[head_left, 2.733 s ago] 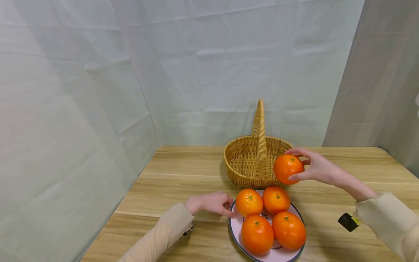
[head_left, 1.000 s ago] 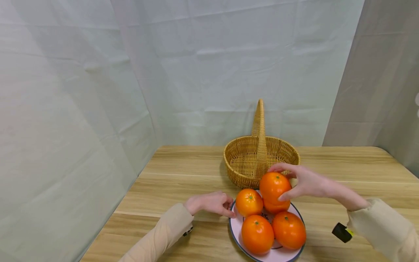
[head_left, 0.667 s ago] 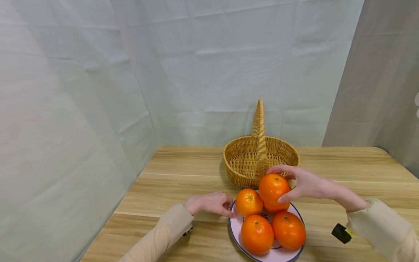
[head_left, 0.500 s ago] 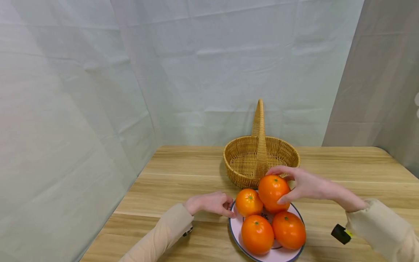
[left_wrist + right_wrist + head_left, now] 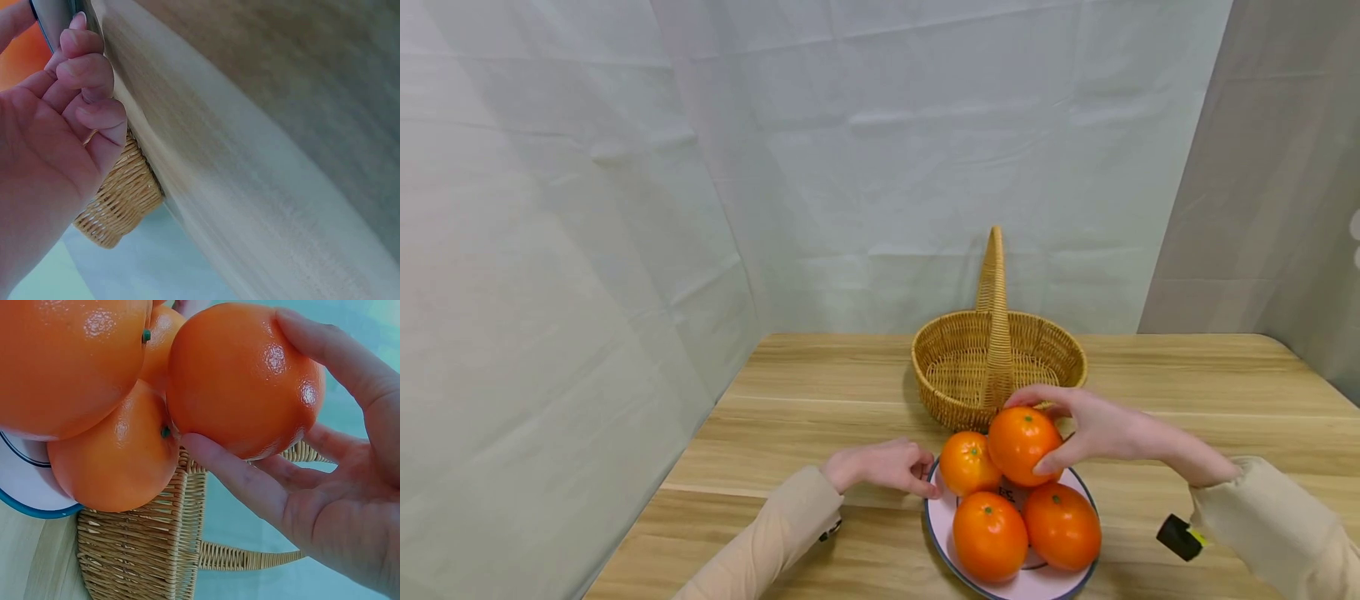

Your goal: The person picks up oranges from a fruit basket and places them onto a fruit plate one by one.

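Note:
My right hand (image 5: 1093, 425) grips an orange (image 5: 1024, 446) between thumb and fingers, over the back right of the plate. In the head view this fruit hides most of the orange (image 5: 119, 450) behind it, which shows in the right wrist view. Whether the two touch, I cannot tell. Other oranges sit on the white, blue-rimmed plate (image 5: 942, 546): one at the back left (image 5: 970, 462), one at the front left (image 5: 990, 536) and one at the front right (image 5: 1062, 527). At the plate's left edge my left hand (image 5: 887, 467) pinches the rim, fingers curled (image 5: 84, 72).
A wicker basket (image 5: 947, 392) with a tall arched handle (image 5: 996, 275) stands just behind the plate, and no fruit shows inside it. All rests on a wooden table (image 5: 820, 392). Pale cloth (image 5: 887, 167) hangs behind and along the left side.
From beside the basket's front right rim, the right hand has carried the orange left and toward me, then lower over the plate. The left hand, plate and basket have stayed put.

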Motion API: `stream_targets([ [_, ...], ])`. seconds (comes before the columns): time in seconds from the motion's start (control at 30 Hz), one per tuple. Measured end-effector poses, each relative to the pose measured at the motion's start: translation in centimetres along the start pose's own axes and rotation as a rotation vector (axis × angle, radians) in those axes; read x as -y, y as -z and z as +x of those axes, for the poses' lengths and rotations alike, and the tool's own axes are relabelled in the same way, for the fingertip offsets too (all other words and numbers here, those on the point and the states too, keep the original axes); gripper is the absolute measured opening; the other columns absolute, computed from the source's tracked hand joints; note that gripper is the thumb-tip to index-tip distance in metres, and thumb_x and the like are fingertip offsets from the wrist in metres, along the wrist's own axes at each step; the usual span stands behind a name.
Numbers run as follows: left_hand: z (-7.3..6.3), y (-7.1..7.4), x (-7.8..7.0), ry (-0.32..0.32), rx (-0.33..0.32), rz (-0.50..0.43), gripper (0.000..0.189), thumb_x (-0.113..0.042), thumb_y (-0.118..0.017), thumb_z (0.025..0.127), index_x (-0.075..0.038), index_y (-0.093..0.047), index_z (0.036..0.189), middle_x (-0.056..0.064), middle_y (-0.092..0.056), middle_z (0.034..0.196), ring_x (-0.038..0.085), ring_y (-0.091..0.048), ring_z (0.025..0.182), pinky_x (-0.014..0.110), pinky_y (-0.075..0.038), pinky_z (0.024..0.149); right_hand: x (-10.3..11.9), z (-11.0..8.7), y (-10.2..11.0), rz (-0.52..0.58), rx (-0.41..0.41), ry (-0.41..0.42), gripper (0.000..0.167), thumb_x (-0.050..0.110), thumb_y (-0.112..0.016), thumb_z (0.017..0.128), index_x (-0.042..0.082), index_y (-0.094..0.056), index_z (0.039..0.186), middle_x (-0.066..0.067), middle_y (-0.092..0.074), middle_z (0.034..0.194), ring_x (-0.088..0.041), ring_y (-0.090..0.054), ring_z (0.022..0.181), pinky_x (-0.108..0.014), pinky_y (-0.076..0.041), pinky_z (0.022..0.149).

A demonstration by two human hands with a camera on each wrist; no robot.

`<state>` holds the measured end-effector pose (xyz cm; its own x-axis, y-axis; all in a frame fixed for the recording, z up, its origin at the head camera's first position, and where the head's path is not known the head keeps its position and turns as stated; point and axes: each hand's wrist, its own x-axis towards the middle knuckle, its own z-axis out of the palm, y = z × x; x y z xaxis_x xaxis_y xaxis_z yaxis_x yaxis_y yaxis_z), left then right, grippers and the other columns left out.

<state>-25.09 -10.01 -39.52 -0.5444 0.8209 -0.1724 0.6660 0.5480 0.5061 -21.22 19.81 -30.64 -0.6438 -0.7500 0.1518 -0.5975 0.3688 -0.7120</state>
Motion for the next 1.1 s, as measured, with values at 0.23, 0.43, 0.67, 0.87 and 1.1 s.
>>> stream_targets([
  [0.23,0.0,0.01,-0.04,-0.003,0.0,-0.005,0.024,-0.03,-0.063,0.082,-0.016,-0.049,0.069,-0.01,-0.046,0.057,0.0,-0.038,0.048,0.015,-0.031,0.046,0.34,-0.04,-0.19,0.008,0.026,-0.005,0.057,0.025,-0.076,0.072,0.014,-0.049,0.12,0.0,-0.051,0.117,-0.024,-0.049,0.1,-0.039,-0.04,0.081],
  [0.43,0.03,0.0,0.01,0.008,0.004,-0.014,0.024,-0.03,-0.063,0.083,-0.015,-0.049,0.069,-0.01,-0.047,0.057,0.001,-0.039,0.049,0.016,-0.031,0.046,0.23,-0.04,-0.32,-0.02,0.036,0.063,0.056,0.028,-0.076,0.073,0.013,-0.049,0.12,0.003,-0.053,0.115,-0.018,-0.05,0.101,-0.038,-0.038,0.085],
  [0.67,0.06,-0.05,0.14,0.005,-0.001,-0.013,0.024,-0.03,-0.063,0.083,-0.016,-0.049,0.069,-0.01,-0.046,0.057,0.0,-0.038,0.049,0.016,-0.031,0.046,0.17,0.0,-0.35,-0.019,0.045,0.09,0.056,0.026,-0.075,0.074,0.011,-0.048,0.121,0.002,-0.052,0.116,-0.018,-0.049,0.102,-0.038,-0.038,0.085],
  [0.87,0.06,-0.07,0.15,0.016,-0.005,-0.012,0.025,-0.031,-0.063,0.082,-0.016,-0.049,0.068,-0.01,-0.046,0.057,0.001,-0.038,0.049,0.016,-0.03,0.047,0.16,0.02,-0.48,0.007,0.064,0.063,0.057,0.027,-0.075,0.074,0.01,-0.048,0.121,0.002,-0.052,0.117,-0.019,-0.049,0.102,-0.041,-0.037,0.085],
  [1.1,0.04,-0.11,0.1,0.011,-0.002,-0.018,0.024,-0.03,-0.063,0.082,-0.016,-0.049,0.068,-0.01,-0.046,0.057,0.001,-0.038,0.049,0.016,-0.03,0.047,0.32,-0.05,-0.75,0.02,0.079,0.011,0.058,0.03,-0.076,0.073,0.013,-0.048,0.121,0.003,-0.052,0.117,-0.022,-0.049,0.102,-0.041,-0.039,0.082],
])
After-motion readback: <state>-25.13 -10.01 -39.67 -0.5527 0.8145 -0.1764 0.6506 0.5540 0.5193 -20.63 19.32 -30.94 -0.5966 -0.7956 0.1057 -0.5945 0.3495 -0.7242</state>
